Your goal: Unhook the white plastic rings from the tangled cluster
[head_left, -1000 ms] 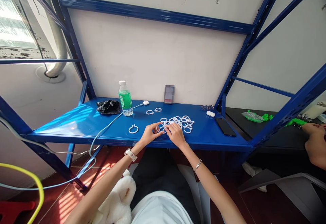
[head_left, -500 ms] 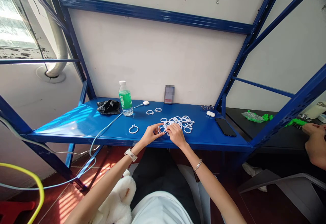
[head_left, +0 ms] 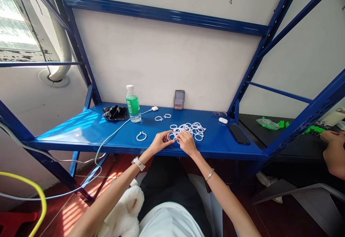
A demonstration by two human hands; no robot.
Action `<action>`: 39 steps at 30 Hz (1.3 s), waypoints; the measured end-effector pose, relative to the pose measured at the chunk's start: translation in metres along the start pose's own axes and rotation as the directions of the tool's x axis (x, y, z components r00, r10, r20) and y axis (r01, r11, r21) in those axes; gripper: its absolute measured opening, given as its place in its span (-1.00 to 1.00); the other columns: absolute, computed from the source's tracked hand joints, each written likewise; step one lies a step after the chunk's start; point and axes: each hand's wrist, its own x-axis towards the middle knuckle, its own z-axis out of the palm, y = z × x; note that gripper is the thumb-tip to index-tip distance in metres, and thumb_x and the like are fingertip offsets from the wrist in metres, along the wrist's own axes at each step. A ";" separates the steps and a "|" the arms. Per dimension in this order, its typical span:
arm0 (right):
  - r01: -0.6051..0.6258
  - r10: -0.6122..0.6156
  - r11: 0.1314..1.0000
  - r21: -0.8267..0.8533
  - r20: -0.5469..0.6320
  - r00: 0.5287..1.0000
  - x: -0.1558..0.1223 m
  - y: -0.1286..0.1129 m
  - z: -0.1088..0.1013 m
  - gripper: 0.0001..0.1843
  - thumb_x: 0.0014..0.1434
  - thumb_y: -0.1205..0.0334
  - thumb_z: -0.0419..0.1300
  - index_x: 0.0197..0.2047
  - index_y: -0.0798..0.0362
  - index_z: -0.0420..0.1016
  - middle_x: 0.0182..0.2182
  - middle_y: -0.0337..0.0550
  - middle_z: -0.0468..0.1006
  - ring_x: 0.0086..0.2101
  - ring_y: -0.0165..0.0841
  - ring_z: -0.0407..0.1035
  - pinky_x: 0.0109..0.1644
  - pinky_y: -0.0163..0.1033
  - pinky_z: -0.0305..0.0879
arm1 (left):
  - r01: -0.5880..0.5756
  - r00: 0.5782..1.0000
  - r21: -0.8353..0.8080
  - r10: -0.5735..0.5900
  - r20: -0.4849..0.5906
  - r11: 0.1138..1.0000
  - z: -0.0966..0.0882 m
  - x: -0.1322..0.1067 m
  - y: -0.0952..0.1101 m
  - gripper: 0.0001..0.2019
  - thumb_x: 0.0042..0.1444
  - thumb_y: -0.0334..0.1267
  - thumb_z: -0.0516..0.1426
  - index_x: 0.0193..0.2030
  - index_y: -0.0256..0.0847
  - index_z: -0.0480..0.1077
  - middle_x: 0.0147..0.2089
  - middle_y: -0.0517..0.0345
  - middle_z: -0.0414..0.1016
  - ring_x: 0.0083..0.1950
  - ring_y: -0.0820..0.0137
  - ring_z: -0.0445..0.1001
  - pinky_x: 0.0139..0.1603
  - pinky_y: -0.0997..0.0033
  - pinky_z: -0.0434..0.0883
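Observation:
Between my two hands is a white plastic ring [head_left: 170, 136], at the left front of a pile of similar rings [head_left: 197, 129] on the blue shelf. My left hand [head_left: 161, 141] pinches the ring's left side between thumb and fingers. From the right, my right hand [head_left: 185, 142] has its fingers closed at the ring's other side; the fingertips partly hide what they grip. One loose ring [head_left: 141, 136] with a small tab lies left of my left hand. Two more rings [head_left: 163, 117] lie farther back.
A bottle with a green label [head_left: 133, 104] stands behind a pale cable [head_left: 115, 132], beside a black plastic bag [head_left: 115, 113]. At the right lie a dark phone [head_left: 238, 135], a white case [head_left: 222, 121] and glasses [head_left: 219, 114]. Another person's hand [head_left: 332, 136] is at far right.

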 end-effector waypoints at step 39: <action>-0.042 0.042 0.999 0.006 0.032 0.999 0.001 -0.004 -0.002 -0.73 0.35 0.19 -0.04 -0.17 0.09 0.45 -0.33 -0.05 0.53 -0.26 -0.25 0.40 -0.18 -0.14 0.33 | 0.010 0.999 0.037 -0.008 -0.044 0.999 0.000 0.000 0.000 -0.45 0.07 0.03 0.16 0.10 -0.33 0.38 -0.41 0.17 0.43 -0.50 0.51 0.26 -0.46 0.51 0.36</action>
